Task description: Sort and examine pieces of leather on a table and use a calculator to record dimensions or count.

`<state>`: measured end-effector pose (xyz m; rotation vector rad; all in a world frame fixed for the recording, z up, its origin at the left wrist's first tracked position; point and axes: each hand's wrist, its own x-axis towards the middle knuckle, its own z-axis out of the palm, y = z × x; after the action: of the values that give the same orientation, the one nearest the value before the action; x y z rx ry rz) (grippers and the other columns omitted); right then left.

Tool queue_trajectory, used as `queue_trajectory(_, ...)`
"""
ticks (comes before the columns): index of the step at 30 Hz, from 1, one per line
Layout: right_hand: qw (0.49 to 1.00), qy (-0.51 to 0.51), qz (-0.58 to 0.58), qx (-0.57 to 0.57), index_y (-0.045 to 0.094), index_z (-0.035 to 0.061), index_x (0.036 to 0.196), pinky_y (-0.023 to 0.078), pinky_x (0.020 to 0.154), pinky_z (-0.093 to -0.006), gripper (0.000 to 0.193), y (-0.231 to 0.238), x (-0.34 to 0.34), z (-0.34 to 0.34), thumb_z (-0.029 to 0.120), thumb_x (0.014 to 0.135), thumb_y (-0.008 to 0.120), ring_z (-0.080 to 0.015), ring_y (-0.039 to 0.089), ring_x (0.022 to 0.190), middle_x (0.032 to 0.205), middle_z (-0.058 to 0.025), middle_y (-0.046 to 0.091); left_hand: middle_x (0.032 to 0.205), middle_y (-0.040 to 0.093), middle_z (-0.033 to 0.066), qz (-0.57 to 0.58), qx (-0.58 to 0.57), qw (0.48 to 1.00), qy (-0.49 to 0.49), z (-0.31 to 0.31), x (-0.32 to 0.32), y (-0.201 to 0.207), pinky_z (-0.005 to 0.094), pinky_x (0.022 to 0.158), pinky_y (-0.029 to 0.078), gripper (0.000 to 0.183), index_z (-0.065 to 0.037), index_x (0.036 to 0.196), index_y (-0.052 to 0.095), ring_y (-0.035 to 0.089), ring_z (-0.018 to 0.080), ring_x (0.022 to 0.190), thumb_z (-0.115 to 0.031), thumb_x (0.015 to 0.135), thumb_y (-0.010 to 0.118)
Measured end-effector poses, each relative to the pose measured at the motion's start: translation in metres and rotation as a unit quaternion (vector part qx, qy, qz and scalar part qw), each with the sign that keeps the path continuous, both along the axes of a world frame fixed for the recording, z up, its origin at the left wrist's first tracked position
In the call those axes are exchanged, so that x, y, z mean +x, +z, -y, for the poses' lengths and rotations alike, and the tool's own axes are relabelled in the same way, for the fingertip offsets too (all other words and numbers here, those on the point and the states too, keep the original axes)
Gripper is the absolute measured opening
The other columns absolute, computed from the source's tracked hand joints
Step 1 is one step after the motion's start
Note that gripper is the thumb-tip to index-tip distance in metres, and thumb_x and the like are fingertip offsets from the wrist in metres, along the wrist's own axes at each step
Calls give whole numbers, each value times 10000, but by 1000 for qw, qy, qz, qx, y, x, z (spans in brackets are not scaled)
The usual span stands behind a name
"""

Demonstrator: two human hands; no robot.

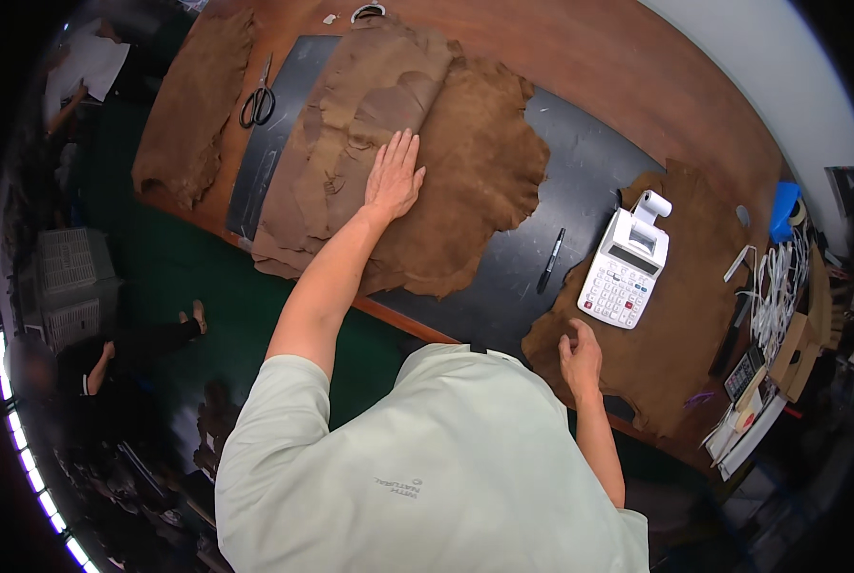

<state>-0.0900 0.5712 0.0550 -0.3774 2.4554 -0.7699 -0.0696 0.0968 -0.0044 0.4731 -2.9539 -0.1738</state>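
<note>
My left hand point(395, 177) lies flat with its fingers stretched out on a stack of folded brown leather hides point(303, 181). Under the fold, a darker brown suede-like hide point(480, 162) spreads to the right with a ragged edge. My right hand point(581, 359) is loosely curled with thumb and fingers apart, and I see nothing in it. It hovers at or rests on the near left edge of another brown hide point(680, 315); contact is hard to tell. Just beyond it stands a white printing calculator point(624, 267) with a paper roll, on that hide.
A black marker point(551, 260) lies on the black mat point(513, 250). Black-handled scissors point(258, 100) and another hide point(193, 115) are at the left. White cables point(779, 286), a small calculator point(744, 374) and a cardboard box point(801, 355) crowd the right end. A seated person point(93, 372) is at lower left.
</note>
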Motion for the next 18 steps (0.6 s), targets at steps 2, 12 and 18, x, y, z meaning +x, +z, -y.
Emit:
queue_trajectory(2,1000,0,-5,2,584,-3,1266,544,819,-392,358,1,2,-2,86,920,616,-290,685,847,1263,-178,628,1622,265,150,23,22,999,26,14,-9,-9,448,1224,212,657,-34,1547,293,220,299,1512,-336,1006,509)
queue_trajectory(12,999,-18,10,24,594,-4,1267,547,784,-369,364,1,0,7,88,917,622,-269,686,842,1215,-182,643,1660,137,166,98,-9,987,127,15,-14,-33,470,1244,126,736,-90,1595,208,94,327,1542,-494,1016,418)
queue_trajectory(18,1000,-5,1,17,594,-4,1267,549,782,-368,363,3,-1,14,92,918,623,-267,686,841,1217,-181,641,1652,133,202,106,-8,983,150,12,-16,-27,480,1242,119,725,-109,1598,213,86,373,1535,-498,1018,410)
